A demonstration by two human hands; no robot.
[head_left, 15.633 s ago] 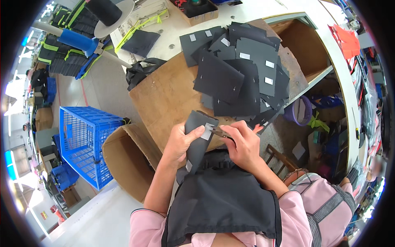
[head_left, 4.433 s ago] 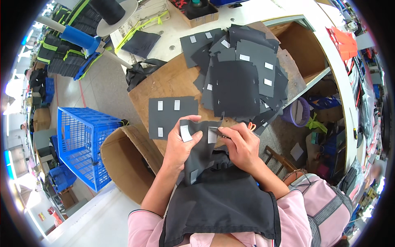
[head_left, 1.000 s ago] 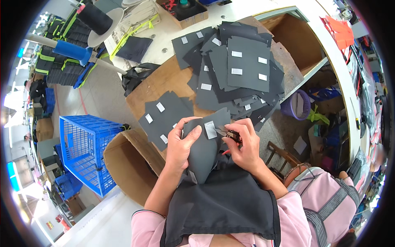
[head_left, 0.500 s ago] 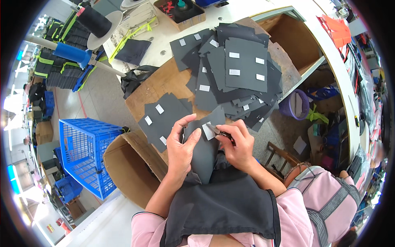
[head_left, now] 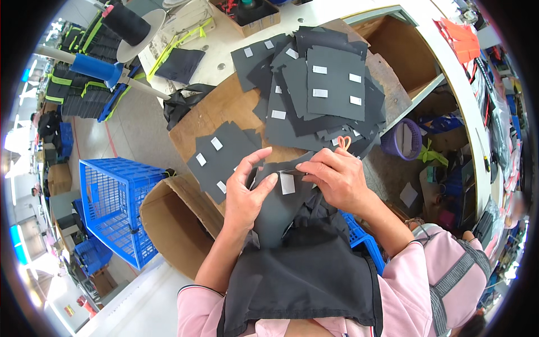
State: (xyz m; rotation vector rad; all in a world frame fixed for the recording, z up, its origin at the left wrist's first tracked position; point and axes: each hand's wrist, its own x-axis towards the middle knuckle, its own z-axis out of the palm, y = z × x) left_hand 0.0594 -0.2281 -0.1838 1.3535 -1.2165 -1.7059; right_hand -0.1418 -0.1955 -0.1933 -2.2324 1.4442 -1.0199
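Observation:
My left hand [head_left: 250, 194] pinches the edge of a dark grey fabric panel [head_left: 275, 210] between thumb and fingers. The panel hangs curved in front of my black apron, with a white rectangular patch [head_left: 287, 183] near its upper edge. My right hand [head_left: 338, 175] is closed round what look like small thread snips, largely hidden by the fingers. Their thin metal tip [head_left: 288, 170] lies along the patch's upper edge. An orange loop [head_left: 344, 142] sticks out behind the right hand. Just beyond my left hand lies a smaller stack of grey panels [head_left: 216, 160] with white patches.
A large pile of grey panels [head_left: 337, 104] covers the far side of the wooden board [head_left: 196, 126]. An open cardboard box [head_left: 174, 224] and blue crate [head_left: 118, 208] stand left. A purple basket [head_left: 401, 140] is right. Another person in pink [head_left: 460, 275] sits close at right.
My right hand has turned and shifted right and up, drawing the tool tip from the patch's face to its upper edge. The orange loop has come into sight. My left hand keeps its hold.

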